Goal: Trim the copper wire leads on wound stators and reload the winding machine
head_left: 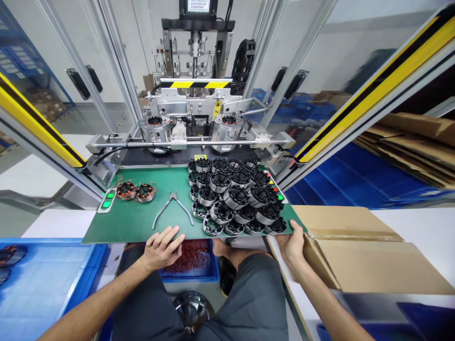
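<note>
My left hand (161, 246) rests on the front edge of the green mat (138, 220), fingers spread and holding nothing. Just beyond its fingertips lie metal pliers (173, 207). My right hand (293, 244) is at the mat's front right corner, against the side of a cardboard box (355, 251); its fingers are hidden behind the edge. Several black and silver stator rings (234, 196) are piled on the right half of the mat. Two wound stators with copper wire (137, 191) lie at the mat's left.
A winding machine (194, 123) with two fixtures stands behind the mat, inside a guard frame with yellow-black strips. A blue bin of copper scraps (190, 260) sits under the mat's edge. A blue tray (39, 284) is at left, green buttons (107, 200) beside the mat.
</note>
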The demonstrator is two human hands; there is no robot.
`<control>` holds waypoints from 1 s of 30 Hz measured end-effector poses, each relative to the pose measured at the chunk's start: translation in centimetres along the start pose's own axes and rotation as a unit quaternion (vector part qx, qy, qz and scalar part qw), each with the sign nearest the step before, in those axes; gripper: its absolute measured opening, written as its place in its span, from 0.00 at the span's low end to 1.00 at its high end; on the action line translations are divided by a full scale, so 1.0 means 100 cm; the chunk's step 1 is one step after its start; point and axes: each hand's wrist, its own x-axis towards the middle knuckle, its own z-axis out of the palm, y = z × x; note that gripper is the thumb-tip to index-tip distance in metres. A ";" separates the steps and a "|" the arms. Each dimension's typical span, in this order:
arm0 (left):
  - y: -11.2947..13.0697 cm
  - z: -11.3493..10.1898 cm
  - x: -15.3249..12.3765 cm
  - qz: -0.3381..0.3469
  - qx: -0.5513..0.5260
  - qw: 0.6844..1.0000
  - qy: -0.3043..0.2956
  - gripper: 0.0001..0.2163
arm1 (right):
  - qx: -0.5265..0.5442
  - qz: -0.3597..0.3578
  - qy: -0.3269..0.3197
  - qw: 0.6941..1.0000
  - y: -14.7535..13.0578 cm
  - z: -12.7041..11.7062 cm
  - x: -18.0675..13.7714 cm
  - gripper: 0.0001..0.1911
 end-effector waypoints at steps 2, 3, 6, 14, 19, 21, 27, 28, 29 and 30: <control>0.000 0.000 0.001 0.000 0.001 1.000 0.001 0.13 | 0.002 0.002 0.002 1.000 0.000 0.000 0.000 0.25; 0.000 0.000 0.000 0.000 0.002 1.000 0.000 0.13 | 0.003 0.002 0.003 1.000 0.000 0.000 -0.001 0.25; 0.000 0.000 -0.001 0.001 0.005 1.000 -0.003 0.14 | 0.001 0.003 -0.001 1.000 0.001 0.000 -0.001 0.26; -0.001 0.001 -0.007 0.002 0.009 1.000 -0.011 0.18 | -0.004 0.007 -0.004 1.000 0.000 -0.001 0.000 0.25; -0.001 0.001 -0.010 0.001 0.011 1.000 -0.018 0.21 | 0.001 0.003 -0.005 1.000 -0.002 0.001 -0.003 0.26; -0.001 0.001 -0.012 0.000 0.012 1.000 -0.019 0.22 | -0.003 0.005 -0.002 1.000 -0.002 0.001 -0.003 0.27; -0.001 0.001 -0.011 0.002 0.013 1.000 -0.018 0.24 | -0.007 0.009 0.004 1.000 -0.001 0.000 -0.001 0.28; -0.001 0.001 -0.011 0.001 0.013 1.000 -0.018 0.23 | -0.007 0.008 0.006 1.000 -0.002 0.001 -0.002 0.28; -0.001 0.001 -0.010 0.000 0.013 1.000 -0.018 0.21 | -0.006 0.006 0.008 1.000 -0.002 0.001 -0.003 0.28; -0.001 0.001 -0.010 0.000 0.014 1.000 -0.017 0.19 | -0.006 0.003 0.009 1.000 -0.003 0.002 -0.003 0.27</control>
